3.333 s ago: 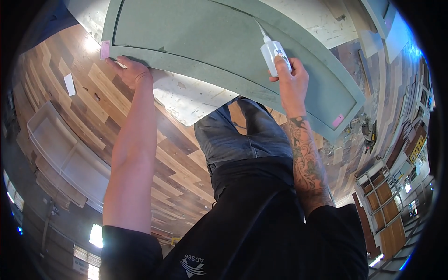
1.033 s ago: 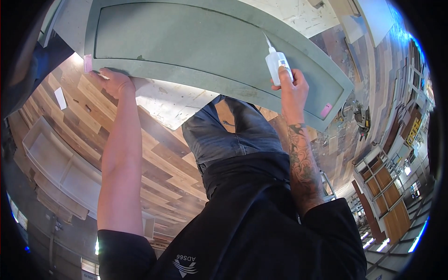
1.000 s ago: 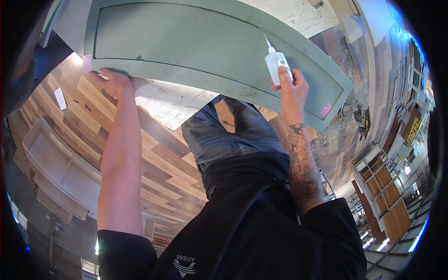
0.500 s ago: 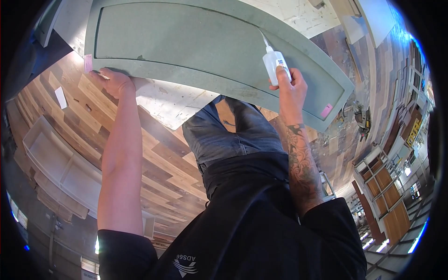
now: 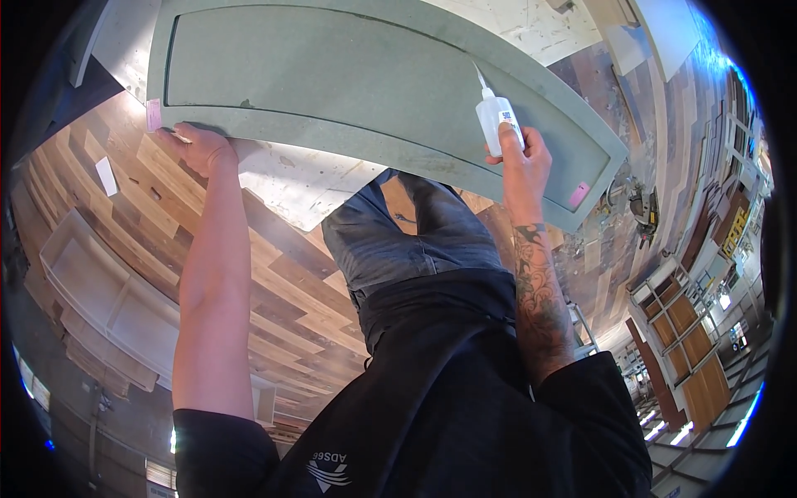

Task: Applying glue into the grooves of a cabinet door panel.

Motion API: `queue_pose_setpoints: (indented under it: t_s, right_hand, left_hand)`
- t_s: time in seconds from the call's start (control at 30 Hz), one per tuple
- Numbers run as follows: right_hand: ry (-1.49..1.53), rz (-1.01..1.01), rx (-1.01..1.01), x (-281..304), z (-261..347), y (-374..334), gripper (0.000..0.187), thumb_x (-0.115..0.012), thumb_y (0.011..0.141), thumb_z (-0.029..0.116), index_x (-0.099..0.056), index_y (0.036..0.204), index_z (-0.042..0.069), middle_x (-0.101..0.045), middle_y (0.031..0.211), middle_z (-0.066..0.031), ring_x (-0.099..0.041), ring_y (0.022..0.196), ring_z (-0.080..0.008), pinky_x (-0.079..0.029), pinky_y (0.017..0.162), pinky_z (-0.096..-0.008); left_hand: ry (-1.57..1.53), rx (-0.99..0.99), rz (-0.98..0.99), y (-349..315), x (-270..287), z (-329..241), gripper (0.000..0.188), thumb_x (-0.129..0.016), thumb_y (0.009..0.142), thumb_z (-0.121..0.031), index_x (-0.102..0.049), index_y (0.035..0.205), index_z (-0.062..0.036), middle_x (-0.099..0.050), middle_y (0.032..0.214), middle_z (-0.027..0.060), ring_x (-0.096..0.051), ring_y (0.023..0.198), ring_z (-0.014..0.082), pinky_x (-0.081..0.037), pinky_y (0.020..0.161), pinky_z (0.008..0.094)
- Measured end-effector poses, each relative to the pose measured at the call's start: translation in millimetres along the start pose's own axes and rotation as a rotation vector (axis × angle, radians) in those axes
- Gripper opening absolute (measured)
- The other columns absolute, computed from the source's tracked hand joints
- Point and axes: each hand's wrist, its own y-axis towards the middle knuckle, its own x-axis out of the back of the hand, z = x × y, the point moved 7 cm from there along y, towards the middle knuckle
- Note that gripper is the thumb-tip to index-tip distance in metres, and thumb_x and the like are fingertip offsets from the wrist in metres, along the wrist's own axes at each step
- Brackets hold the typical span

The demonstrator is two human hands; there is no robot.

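Note:
A long grey-green panel (image 5: 332, 75) with a grooved, framed face lies in front of me. My left hand (image 5: 202, 149) is at its near left edge, fingers curled against the rim beside a pink label (image 5: 154, 115). In my right hand (image 5: 525, 162) is a whitish glue bottle (image 5: 495, 124), gripped with the thumb along its side. Its thin nozzle points away from me, and the tip is close to the far groove of the panel. Whether the tip touches the panel I cannot tell. Another pink label (image 5: 579, 195) sits at the right end.
Under the panel is a pale, stained work surface (image 5: 303, 178). Wood-plank flooring (image 5: 274, 274) surrounds it, with a white scrap (image 5: 107, 176) at left. White cabinet parts (image 5: 100, 266) stand at lower left. A power tool (image 5: 644, 217) lies at right, near a rack of boards (image 5: 685, 332).
My right hand and the glue bottle have moved slightly right and toward me, the nozzle tip with them. The panel and my left hand have shifted only slightly in view.

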Motion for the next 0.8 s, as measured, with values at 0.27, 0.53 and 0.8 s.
queue_pose_setpoints:
  t_s: [0.27,0.53,0.8]
  right_hand:
    - [-0.010,-0.019,-0.016,10.8,-4.9,-0.9,0.037,-0.070,0.092,0.028,-0.064,0.097,-0.008,-0.067,0.087,-0.0111,-0.066,0.065,-0.0144,-0.055,0.056,-0.0282]
    - [0.006,-0.003,0.000,6.7,-3.9,-2.3,0.035,-0.070,0.092,0.027,-0.064,0.096,-0.007,-0.066,0.085,-0.0099,-0.064,0.067,-0.0125,-0.056,0.057,-0.0275]
    - [-0.012,0.001,0.003,-1.3,3.8,2.4,0.034,-0.070,0.092,0.026,-0.064,0.095,-0.007,-0.066,0.084,-0.0094,-0.063,0.066,-0.0117,-0.056,0.056,-0.0271]
  left_hand:
    - [0.037,0.036,0.014,-3.7,0.5,-0.7,0.065,-0.027,0.104,-0.055,-0.023,0.163,-0.0291,-0.054,0.150,0.0112,-0.059,0.128,0.0342,-0.045,0.110,0.0439]
    - [-0.007,0.020,0.006,0.2,1.0,7.3,0.066,-0.027,0.103,-0.057,-0.022,0.163,-0.0305,-0.054,0.150,0.0124,-0.060,0.127,0.0345,-0.046,0.110,0.0444]
    - [0.010,0.038,-0.002,-0.5,-3.4,3.7,0.065,-0.029,0.102,-0.058,-0.025,0.162,-0.0341,-0.055,0.149,0.0127,-0.059,0.127,0.0344,-0.045,0.109,0.0449]
